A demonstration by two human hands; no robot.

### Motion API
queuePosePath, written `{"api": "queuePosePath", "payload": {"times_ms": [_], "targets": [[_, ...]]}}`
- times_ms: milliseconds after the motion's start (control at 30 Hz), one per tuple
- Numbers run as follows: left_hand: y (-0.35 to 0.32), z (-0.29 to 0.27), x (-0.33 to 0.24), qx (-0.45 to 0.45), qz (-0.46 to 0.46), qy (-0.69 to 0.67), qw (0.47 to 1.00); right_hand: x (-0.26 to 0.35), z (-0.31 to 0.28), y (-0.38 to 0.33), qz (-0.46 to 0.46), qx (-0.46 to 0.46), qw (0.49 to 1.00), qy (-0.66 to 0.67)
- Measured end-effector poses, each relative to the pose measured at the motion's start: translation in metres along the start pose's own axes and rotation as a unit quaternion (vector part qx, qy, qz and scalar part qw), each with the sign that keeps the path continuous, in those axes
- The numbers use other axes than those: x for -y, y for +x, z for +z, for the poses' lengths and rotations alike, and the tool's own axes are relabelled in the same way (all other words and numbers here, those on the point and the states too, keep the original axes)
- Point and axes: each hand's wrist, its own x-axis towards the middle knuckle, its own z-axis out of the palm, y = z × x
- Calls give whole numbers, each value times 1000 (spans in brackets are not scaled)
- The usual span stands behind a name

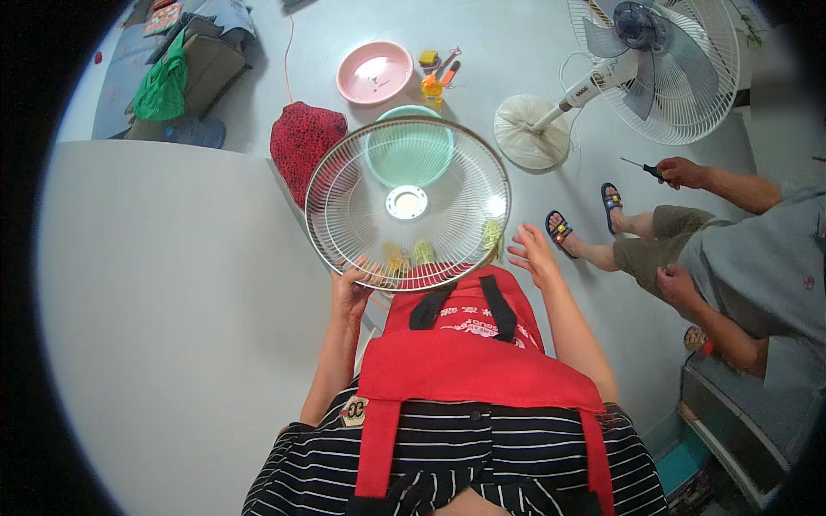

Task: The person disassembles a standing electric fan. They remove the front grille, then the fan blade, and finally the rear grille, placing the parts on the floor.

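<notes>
A round white wire fan grille [408, 203] is held out in front of me, above the floor. My left hand [350, 290] grips its lower left rim. Just off the lower right rim, my right hand [533, 254] hovers with its fingers spread, holding nothing. Through the wires I see a green basin [409, 155] and my yellow-green footwear. A red apron [469, 344] hangs down my front over a striped top.
A standing fan [654, 69] without its front grille tilts at the upper right. Another person [731, 258] sits at the right with a screwdriver [641, 165] in one hand. A pink basin [374, 72], small bottles [433, 84], a red patterned stool [303, 142] lie on the floor.
</notes>
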Motion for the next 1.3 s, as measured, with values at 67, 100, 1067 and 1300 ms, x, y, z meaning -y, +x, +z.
{"api": "queuePosePath", "payload": {"times_ms": [67,100,1067,1300], "targets": [[-10,23,7,1,4,-10,1000,17,4,13,-1,1,999,53],[-14,35,9,3,4,-13,1000,23,-3,21,4,35,997,73],[66,-30,128,-81,-202,368,904,-136,-65,38,103,-226,956,156],[39,-100,167,209,-74,733,644,-166,-44,77,-38,-307,927,212]]}}
